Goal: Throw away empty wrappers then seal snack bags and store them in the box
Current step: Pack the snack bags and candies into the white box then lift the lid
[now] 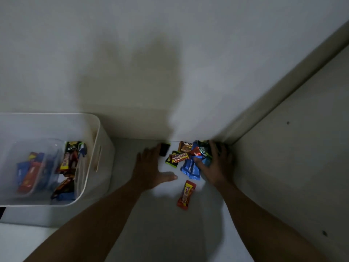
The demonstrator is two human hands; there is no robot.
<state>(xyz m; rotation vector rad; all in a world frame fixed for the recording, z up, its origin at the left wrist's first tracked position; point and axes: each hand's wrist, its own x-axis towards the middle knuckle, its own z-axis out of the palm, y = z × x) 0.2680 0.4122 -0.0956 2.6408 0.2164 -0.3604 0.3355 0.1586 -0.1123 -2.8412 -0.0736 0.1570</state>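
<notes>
A heap of snack wrappers [190, 156] lies against the wall in the corner of a white surface: a brown Nextar pack [186, 146], a red-yellow Beng-Beng bar [180, 157], blue wrappers [190, 168] and a green one. My right hand [217, 163] rests on the right side of the heap, thumb on the blue wrappers, fingers spread. My left hand [153, 165] lies flat and open on the surface left of the heap, fingertips at a small black packet [164, 149]. A separate Beng-Beng bar [186, 194] lies alone nearer to me.
A white box [98, 140] stands at the left, holding several snack packs and a clear inner container [34, 167]. A wall rises behind the heap and a panel closes the right side, forming a tight corner.
</notes>
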